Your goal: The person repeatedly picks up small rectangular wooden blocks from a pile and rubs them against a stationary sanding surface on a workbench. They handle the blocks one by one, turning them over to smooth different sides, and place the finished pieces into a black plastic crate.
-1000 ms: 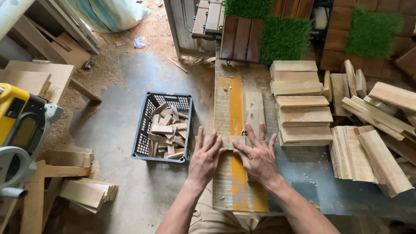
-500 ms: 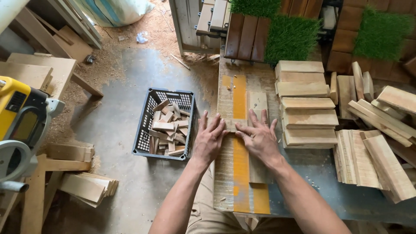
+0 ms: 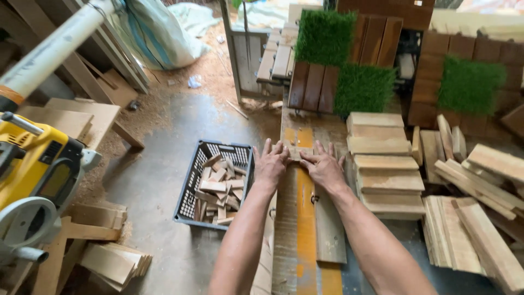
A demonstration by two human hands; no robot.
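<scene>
My left hand [image 3: 271, 162] and right hand [image 3: 322, 165] lie flat, fingers spread, clasping nothing, both pressing a small wood block [image 3: 295, 152] on the long plank [image 3: 297, 218], right of the crate [image 3: 188, 188] of offcuts. It looks light, stiff and rough, so I judge pinching its side edges is best.

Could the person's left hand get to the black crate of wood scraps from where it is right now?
Probably yes. The left hand rests on the long plank, and the black crate sits on the floor just to its left, open-topped. Nothing visible lies between them, though the hand would have to go lower.
</scene>
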